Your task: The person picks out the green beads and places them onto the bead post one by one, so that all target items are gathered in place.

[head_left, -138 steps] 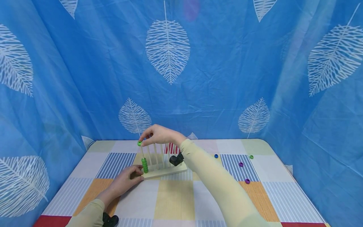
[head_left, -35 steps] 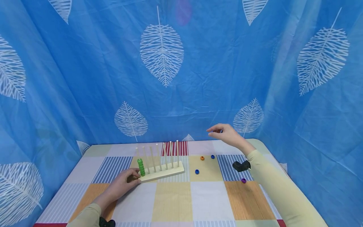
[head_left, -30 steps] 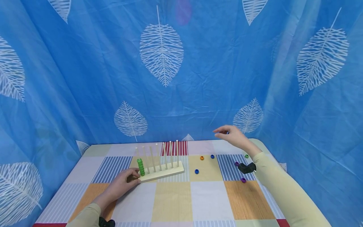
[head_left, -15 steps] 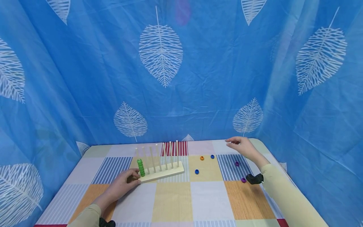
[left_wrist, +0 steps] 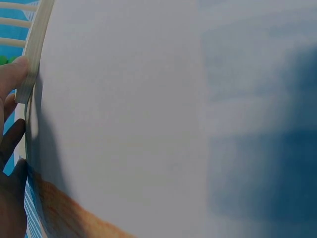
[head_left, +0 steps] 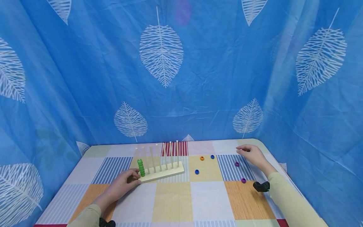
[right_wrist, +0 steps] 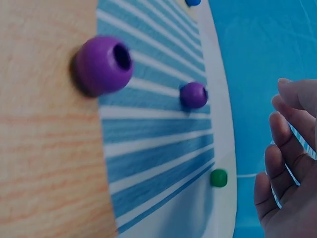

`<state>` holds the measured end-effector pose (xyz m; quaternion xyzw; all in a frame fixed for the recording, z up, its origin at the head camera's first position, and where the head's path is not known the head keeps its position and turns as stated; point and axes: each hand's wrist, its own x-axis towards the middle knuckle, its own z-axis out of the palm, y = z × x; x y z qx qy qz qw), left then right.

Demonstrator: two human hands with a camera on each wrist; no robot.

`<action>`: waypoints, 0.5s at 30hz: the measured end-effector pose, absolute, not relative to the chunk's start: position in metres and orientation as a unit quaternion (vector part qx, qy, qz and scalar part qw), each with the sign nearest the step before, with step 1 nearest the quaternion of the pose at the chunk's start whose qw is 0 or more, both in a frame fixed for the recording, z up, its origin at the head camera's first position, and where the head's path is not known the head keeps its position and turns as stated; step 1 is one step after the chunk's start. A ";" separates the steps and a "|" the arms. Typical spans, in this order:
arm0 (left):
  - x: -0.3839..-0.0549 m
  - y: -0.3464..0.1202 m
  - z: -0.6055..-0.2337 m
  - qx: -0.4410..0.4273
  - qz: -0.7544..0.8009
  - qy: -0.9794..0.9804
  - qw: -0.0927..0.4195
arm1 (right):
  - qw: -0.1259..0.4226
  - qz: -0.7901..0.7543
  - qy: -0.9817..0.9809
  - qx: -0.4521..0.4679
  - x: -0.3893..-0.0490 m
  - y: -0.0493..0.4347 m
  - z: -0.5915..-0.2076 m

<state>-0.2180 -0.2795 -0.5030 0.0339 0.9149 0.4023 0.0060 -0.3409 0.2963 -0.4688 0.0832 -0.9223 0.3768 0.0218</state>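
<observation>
A pale wooden bead stand (head_left: pixel 164 173) with a row of upright pegs sits on the left half of the table. Green beads (head_left: pixel 141 167) are stacked on its leftmost peg; the other pegs are bare. My left hand (head_left: pixel 122 186) grips the stand's left end, thumb at the front edge; the left wrist view shows the thumb (left_wrist: pixel 15 74) against the base. At the far right, my right hand (head_left: pixel 253 155) hovers over the table with nothing in it, fingers loosely bent. Near it in the right wrist view is a loose green bead (right_wrist: pixel 219 178), hidden behind the hand in the head view.
Two purple beads, one farther back (head_left: pixel 237 164) and one nearer (head_left: pixel 243 180), lie left of my right forearm. An orange bead (head_left: pixel 202 158) and two blue beads (head_left: pixel 212 156) lie right of the stand. A blue leaf-print curtain (head_left: pixel 198 94) surrounds the checkered tablecloth (head_left: pixel 173 201).
My right hand, earlier holding a green bead at the top of the leftmost peg, has let it go and moved far right, then lower toward the table. My left hand stays on the stand.
</observation>
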 end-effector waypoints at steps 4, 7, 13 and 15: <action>-0.218 -0.280 -0.503 0.035 0.401 0.915 0.006 | 0.017 0.376 -0.923 0.074 -0.338 0.302 -0.474; -0.218 -0.280 -0.503 0.036 0.400 0.916 0.005 | 0.012 0.375 -0.925 0.067 -0.338 0.305 -0.477; -0.218 -0.280 -0.504 0.038 0.398 0.917 0.004 | 0.010 0.372 -0.927 0.041 -0.338 0.310 -0.482; -0.218 -0.280 -0.504 0.038 0.398 0.917 0.004 | 0.013 0.370 -0.928 0.031 -0.338 0.312 -0.483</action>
